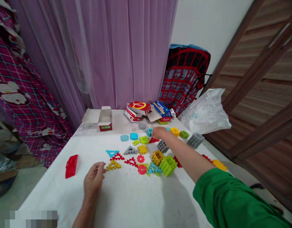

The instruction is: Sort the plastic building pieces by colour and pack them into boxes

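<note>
Pinching a yellow arched piece (pixel 114 165), the left fingers (pixel 101 166) nearly meet.

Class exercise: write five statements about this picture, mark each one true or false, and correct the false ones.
1. The left hand is nearer the red item than the yellow triangle. False: the left hand is right beside the yellow triangle, with the red item farther off to its left.
2. The right hand is farther across the table than the left hand. True.
3. The right sleeve is blue. False: the right sleeve is green.
4. A purple curtain hangs behind the table. True.
5. The plastic bag is left of the open box. False: the plastic bag is right of the open box.
</note>
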The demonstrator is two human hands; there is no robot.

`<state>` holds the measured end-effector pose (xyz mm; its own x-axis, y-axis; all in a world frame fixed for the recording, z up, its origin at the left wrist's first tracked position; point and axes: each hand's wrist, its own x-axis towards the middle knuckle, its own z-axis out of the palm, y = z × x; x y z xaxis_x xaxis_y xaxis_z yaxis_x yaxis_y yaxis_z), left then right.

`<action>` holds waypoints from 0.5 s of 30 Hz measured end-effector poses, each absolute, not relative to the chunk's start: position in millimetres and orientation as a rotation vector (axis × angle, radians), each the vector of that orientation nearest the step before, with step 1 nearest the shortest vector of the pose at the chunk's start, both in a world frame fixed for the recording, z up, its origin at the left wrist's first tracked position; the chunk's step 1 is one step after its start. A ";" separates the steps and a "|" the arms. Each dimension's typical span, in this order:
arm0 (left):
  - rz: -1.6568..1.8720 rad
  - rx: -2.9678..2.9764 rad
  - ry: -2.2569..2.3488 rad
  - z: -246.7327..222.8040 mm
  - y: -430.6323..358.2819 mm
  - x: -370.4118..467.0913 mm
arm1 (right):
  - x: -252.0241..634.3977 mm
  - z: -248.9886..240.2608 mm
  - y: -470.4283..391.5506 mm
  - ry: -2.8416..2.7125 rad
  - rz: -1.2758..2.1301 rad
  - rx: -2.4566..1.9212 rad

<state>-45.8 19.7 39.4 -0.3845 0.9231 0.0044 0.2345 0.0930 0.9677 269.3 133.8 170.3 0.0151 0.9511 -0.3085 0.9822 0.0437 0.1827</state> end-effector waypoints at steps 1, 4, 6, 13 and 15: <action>1.346 1.141 1.708 38.2 20.0 -45.7 | 265.7 168.9 130.5 2.016 -0.125 1.940; 1.401 1.114 1.702 34.5 21.0 -45.8 | 246.9 165.2 116.9 2.176 -0.121 1.874; 1.432 1.096 1.696 32.8 21.6 -46.4 | 227.6 162.0 104.4 2.309 -0.124 1.803; 1.506 1.037 1.676 31.7 21.9 -47.5 | 167.2 135.8 61.0 2.525 -0.109 1.535; 1.501 1.033 1.672 32.1 21.8 -46.9 | 161.0 126.0 54.8 2.509 -0.076 1.490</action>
